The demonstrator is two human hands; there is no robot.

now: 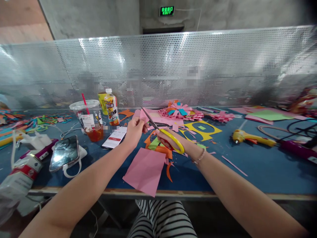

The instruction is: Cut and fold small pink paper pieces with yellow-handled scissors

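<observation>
"Above the blue table (188,178), what does the left hand (136,129) do?"
"Its grip pinches pink paper (143,115)."
"And the right hand (184,140)?"
"Its grip holds yellow scissors (170,134), above the table too."

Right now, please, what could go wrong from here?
The scissors have their blades close to the left hand, which holds the small pink paper; a slip might nick a finger. The large pink sheet overhangs the table's front edge, so an arm could brush it off. The drink cup stands beside the white-screened phone; a knock may wet it.
</observation>
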